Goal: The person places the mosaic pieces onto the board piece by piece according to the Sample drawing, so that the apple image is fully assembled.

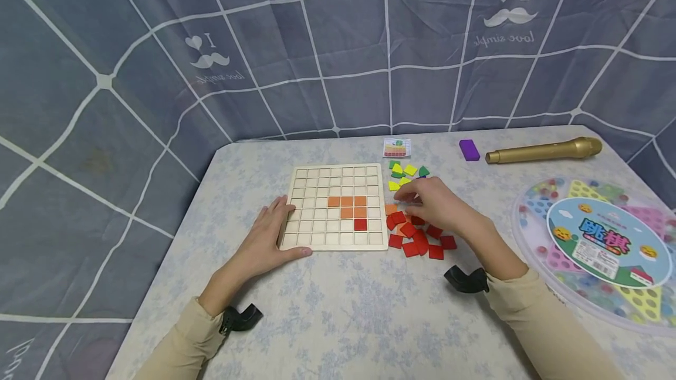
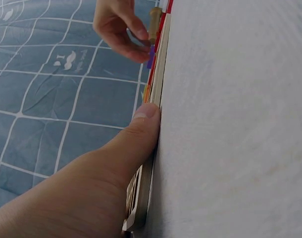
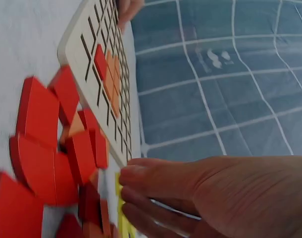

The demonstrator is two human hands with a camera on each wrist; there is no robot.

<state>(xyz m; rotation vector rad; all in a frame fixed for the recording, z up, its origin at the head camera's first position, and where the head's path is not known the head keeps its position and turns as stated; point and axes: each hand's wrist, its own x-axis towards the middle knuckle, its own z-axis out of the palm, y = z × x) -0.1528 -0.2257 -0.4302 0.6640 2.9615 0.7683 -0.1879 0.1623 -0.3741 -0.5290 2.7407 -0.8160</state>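
Observation:
A wooden grid board (image 1: 335,207) lies on the table, with several orange tiles (image 1: 347,204) and one red tile (image 1: 360,224) set in its cells. My left hand (image 1: 269,230) rests flat on the board's left edge, and its thumb (image 2: 136,134) presses along the front rim. My right hand (image 1: 433,201) hovers over loose tiles to the right of the board. Its fingertips (image 3: 128,181) come down beside a yellow tile (image 3: 120,218), and whether they pinch it is hidden. Red tiles (image 1: 417,239) lie heaped under the palm.
Yellow and green tiles (image 1: 404,172) and a small pattern card (image 1: 396,147) lie behind the pile. Further right are a purple block (image 1: 469,149), a gold microphone (image 1: 544,150) and a round checkers box (image 1: 602,245). A grey checked cloth hangs behind.

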